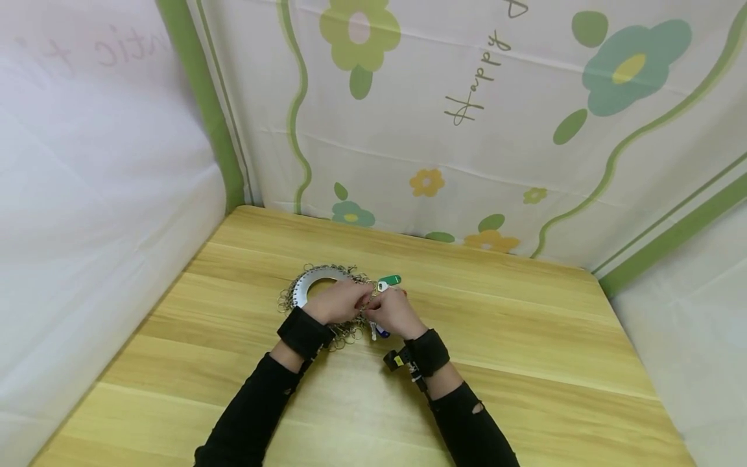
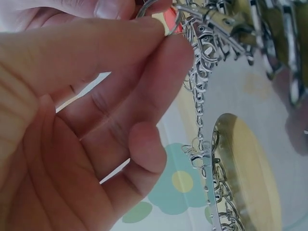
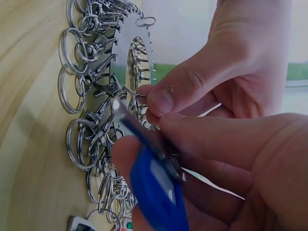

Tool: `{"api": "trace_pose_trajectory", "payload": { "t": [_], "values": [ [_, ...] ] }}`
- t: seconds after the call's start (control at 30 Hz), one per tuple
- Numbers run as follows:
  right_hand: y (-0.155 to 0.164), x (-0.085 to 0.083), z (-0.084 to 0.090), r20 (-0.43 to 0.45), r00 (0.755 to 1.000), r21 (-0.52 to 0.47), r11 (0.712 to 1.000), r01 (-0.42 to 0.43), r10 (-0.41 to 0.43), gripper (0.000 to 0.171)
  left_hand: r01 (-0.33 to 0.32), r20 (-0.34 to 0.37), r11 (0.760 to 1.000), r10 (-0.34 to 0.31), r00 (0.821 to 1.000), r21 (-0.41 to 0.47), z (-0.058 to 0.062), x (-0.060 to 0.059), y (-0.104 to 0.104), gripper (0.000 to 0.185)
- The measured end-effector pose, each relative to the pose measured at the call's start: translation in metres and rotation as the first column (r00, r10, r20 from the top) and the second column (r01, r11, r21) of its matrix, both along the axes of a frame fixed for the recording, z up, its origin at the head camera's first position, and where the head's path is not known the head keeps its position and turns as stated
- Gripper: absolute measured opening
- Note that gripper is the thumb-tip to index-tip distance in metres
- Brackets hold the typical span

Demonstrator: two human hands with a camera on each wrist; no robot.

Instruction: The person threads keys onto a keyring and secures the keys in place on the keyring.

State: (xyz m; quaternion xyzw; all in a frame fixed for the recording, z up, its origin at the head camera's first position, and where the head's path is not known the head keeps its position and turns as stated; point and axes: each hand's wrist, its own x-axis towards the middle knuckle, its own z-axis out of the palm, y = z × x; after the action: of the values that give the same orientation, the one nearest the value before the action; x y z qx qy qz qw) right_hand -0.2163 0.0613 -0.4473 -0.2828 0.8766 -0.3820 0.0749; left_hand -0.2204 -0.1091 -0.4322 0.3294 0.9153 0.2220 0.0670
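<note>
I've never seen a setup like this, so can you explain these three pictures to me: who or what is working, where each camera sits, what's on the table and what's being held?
No machine here: a person in black sleeves works with two bare hands. The wide picture comes from a camera on the person's head, looking down at a light wooden table with flowered cloth walls behind it. The two close-ups come from cameras strapped to the wrists.

On the table lies a flat silver metal disc with a hole in the middle, its edge hung with many small silver key rings and clasps. A green and white key tag lies just beyond the hands.

The left hand pinches a thin silver ring between thumb and fingertips. The right hand grips a blue plastic key tag and meets the left hand over the rings.
</note>
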Motion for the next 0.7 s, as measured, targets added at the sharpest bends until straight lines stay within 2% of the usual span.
{"api": "trace_pose_trajectory", "payload": {
  "t": [0.27, 0.47, 0.57, 0.7],
  "values": [
    [-0.005, 0.001, -0.003, -0.028, 0.999, 0.036, 0.999, 0.028, -0.027, 0.025, 0.023, -0.026, 1.000, -0.023, 0.999, -0.015, -0.002, -0.002, -0.002, 0.026],
    [-0.008, 0.003, -0.005, -0.028, 0.999, 0.008, 1.000, 0.023, -0.023, 0.039, 0.031, -0.031, 1.000, -0.031, 0.999, -0.001, 0.001, -0.001, -0.002, 0.024],
    [-0.009, 0.005, -0.005, -0.044, 0.999, 0.012, 1.000, 0.015, -0.015, 0.045, 0.026, -0.011, 1.000, -0.026, 1.000, -0.003, 0.002, 0.000, -0.003, 0.024],
    [-0.011, 0.005, -0.004, -0.054, 0.998, 0.071, 0.997, 0.030, -0.026, 0.044, 0.015, 0.025, 1.000, -0.015, 1.000, 0.000, 0.000, -0.002, -0.004, 0.022]
  ]
}}
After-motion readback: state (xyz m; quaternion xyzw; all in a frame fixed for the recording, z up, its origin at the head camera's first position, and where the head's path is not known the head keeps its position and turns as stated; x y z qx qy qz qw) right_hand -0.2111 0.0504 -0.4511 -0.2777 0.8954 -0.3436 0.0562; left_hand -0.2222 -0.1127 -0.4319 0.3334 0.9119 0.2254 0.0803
